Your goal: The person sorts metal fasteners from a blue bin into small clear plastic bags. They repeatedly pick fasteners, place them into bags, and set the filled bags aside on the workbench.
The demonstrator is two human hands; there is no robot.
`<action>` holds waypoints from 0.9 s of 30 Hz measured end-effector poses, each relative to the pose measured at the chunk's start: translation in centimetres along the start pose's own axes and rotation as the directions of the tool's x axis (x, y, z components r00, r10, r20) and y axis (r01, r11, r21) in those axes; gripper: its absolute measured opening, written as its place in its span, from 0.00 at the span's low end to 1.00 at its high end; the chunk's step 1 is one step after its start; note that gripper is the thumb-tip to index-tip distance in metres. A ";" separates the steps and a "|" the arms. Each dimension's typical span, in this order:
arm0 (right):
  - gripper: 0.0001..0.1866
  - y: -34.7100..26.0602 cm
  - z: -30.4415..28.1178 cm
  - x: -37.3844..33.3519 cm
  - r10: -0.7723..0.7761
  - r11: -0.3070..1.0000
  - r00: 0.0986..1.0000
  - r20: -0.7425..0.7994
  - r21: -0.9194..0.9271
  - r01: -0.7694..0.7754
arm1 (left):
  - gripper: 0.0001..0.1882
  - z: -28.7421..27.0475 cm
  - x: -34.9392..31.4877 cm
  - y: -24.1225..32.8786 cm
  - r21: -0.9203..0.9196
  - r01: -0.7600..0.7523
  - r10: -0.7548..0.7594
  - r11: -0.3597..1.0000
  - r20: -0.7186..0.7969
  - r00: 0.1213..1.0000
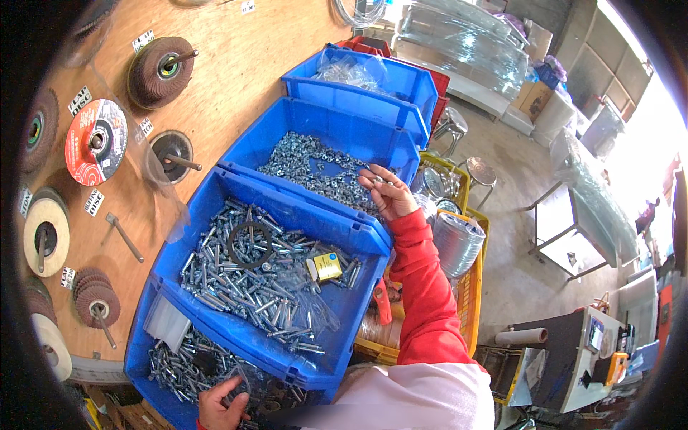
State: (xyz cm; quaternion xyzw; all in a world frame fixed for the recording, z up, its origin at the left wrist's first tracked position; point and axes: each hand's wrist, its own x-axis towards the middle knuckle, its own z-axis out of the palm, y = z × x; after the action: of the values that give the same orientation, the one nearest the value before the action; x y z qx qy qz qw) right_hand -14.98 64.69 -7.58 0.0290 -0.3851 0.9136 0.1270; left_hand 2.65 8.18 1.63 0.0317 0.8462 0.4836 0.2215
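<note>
Over the second-farthest blue bin [247, 136], my right hand [393, 195] is raised palm up near its right wall. Its curled fingers hold a few small metal nuts [378, 180]. Loose shiny nuts [308, 168] cover that bin's floor. At the lower edge, my left hand [222, 405] reaches into the nearest blue bin [143, 358], with thumb and fingers pinching what looks like clear plastic film [247, 376]. Short bolts [183, 362] lie beside it. Between the hands, a larger bin [193, 233] holds longer bolts [251, 290], a dark ring [249, 244] and a yellow box [326, 266].
A wooden board [229, 50] at left carries abrasive discs on pegs, including a flap wheel [161, 72] and a red disc [96, 142]. Beyond the bins stands another blue bin [358, 93] with plastic bags. Yellow crates [469, 315] with wire spools [457, 244] stand right; stools [481, 172] stand farther off.
</note>
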 end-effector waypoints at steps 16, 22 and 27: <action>0.15 0.5 23.5 -15.8 0.482 0.819 0.822 0.305 -0.489 -0.298 | 0.24 1.6 -0.5 2.0 0.256 -0.316 0.308 0.914 0.071 0.949; 0.19 6.6 30.8 -20.9 0.633 0.630 0.627 0.454 -0.773 -0.076 | 0.22 1.8 -0.7 2.0 0.169 -0.345 0.336 0.923 0.080 0.939; 0.23 8.8 32.5 -22.1 0.667 0.569 0.597 0.445 -0.822 -0.023 | 0.21 1.2 -1.0 2.4 0.110 -0.233 0.224 0.966 0.085 0.971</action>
State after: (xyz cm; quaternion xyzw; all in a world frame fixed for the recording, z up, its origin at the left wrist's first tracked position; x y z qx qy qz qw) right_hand 2.64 31.06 5.75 0.2461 -0.7365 0.5838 -0.2371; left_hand 3.64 10.18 3.45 0.1597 0.8557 0.4531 0.1923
